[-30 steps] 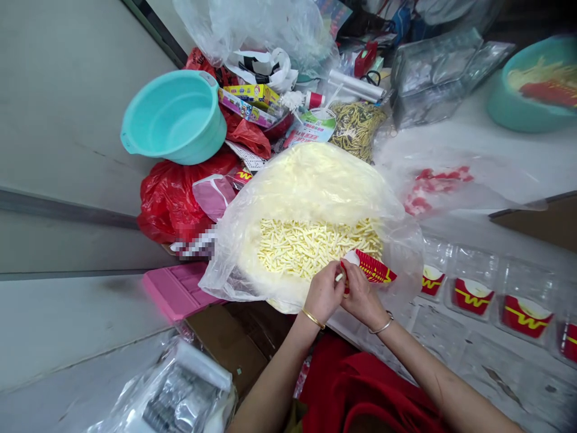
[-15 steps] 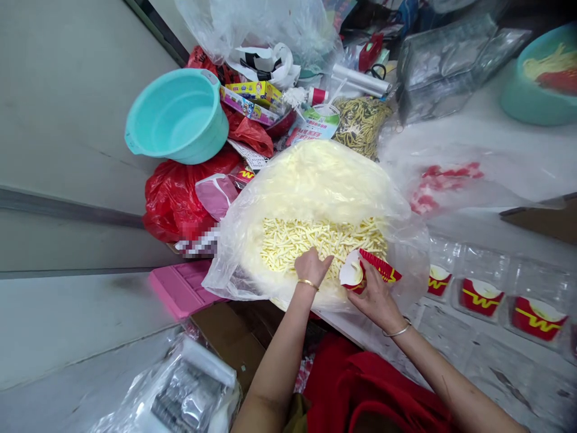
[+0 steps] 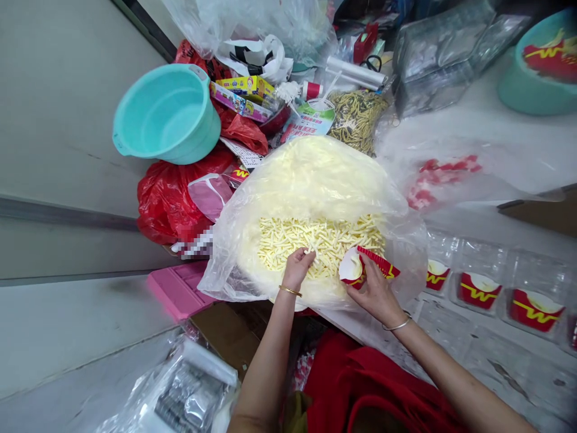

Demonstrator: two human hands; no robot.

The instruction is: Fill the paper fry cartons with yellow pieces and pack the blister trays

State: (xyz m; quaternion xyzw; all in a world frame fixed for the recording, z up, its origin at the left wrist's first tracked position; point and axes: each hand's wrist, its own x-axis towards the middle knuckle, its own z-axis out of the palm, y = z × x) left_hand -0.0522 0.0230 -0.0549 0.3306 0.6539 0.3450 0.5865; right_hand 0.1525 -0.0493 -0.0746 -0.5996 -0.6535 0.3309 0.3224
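Observation:
A large clear plastic bag (image 3: 243, 198) lies open on the table, full of pale yellow sticks (image 3: 288, 234) that look like French fries. At the near edge of the pile, my left hand (image 3: 297, 266) is closed in a pinch, with a few of the sticks showing at its fingertips. My right hand (image 3: 376, 294) grips a red fry carton (image 3: 360, 278) with yellow marking, tilted with its white mouth turned toward the left. Inside that mouth a pale piece shows; the carton's far side is partly covered by my fingers.
Clear plastic boxes (image 3: 487, 258) holding red cartons (image 3: 480, 293) stand in a row at the right. A turquoise basin (image 3: 166, 114) rests on red bags at the left; another basin (image 3: 536, 90) holds cartons. Behind lie a bag of green-brown pieces (image 3: 358, 120) and small boxes.
My left hand has shifted a little left, and its thumb and fingers have closed on a few sticks. The right hand keeps the carton in nearly the same place.

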